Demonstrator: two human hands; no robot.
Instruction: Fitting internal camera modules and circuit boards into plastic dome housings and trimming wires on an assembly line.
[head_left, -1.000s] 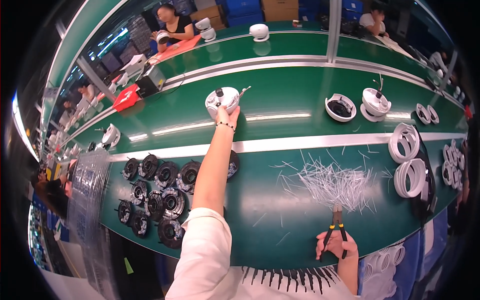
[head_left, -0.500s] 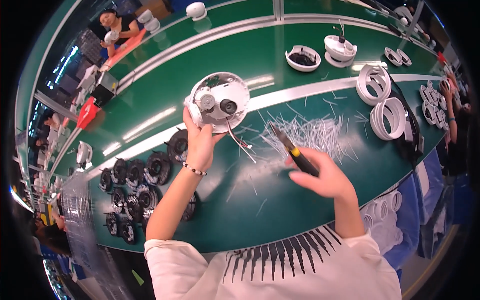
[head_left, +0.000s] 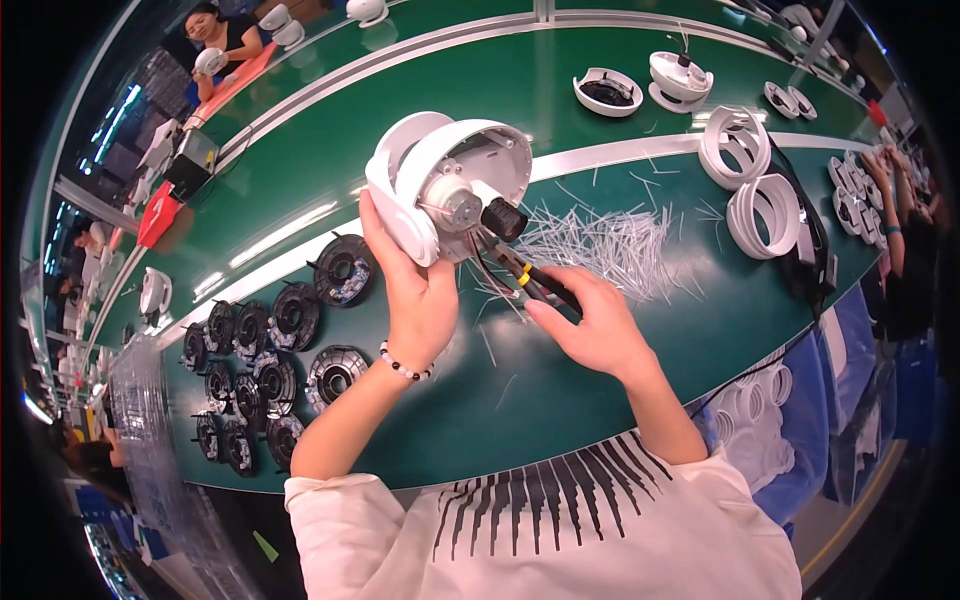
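Note:
My left hand (head_left: 420,310) is closed on a white dome camera housing (head_left: 400,220), tilted with its hollow side toward the right. Inside it sit a round white motor-like part (head_left: 455,203) and a black lens module (head_left: 504,218). Dark and red thin wires (head_left: 482,265) hang from the housing. Gripped in my right hand (head_left: 597,325) is a pair of cutting pliers (head_left: 535,282) with black handles and yellow bands. Their jaws reach into the lower opening beside the wires, just under the lens module; whether they touch a wire or tie I cannot tell.
White cut tie strips (head_left: 610,255) lie heaped right of the pliers. Black round parts (head_left: 295,318) stand in rows at left. White rings (head_left: 768,217) and a black cable are at right. Housings (head_left: 608,92) sit across the metal rail. Other people work at the far left and right.
My left hand has turned the housing so its outer shell shows more. My right hand has brought the pliers left, from over the strips to the wires under the lens module.

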